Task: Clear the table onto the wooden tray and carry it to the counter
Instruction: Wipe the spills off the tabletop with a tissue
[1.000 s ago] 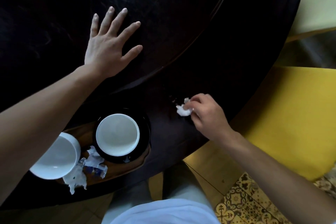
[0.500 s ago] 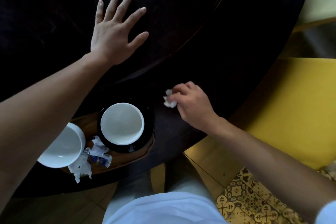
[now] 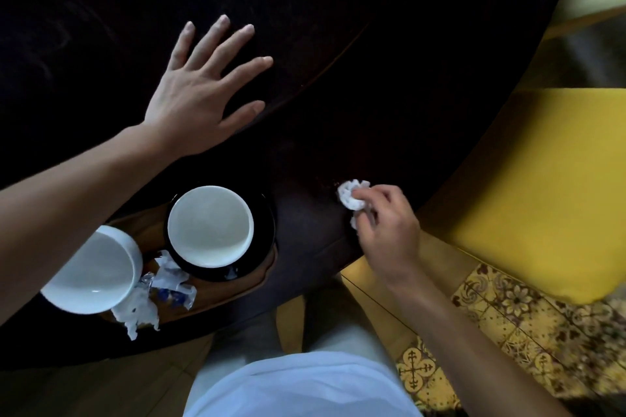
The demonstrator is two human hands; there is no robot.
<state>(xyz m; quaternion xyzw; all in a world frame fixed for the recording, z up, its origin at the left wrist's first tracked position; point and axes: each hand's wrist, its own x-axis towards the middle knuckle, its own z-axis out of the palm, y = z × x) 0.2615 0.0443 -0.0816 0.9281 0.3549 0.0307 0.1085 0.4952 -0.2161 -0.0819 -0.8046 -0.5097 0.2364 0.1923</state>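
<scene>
White crumpled napkin [image 3: 352, 197] pinched in right hand [image 3: 386, 227] near dark table [image 3: 372, 44] edge. Left hand [image 3: 200, 101] lies flat, fingers spread, beyond wooden tray [image 3: 230, 291] w/ cups.

Dim wide-angle view, dark table [image 3: 338, 27] swallowing detail, soft glare on white cups [image 3: 210, 225], curved edges

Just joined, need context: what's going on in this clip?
A person is clearing a dark table. The right hand pinches a crumpled white napkin against the tabletop near the edge, apparently wiping. The left hand lies flat, fingers spread, on the table. The wooden tray already carries two white bowls, one on a black plate, plus crumpled wrappers.
</scene>
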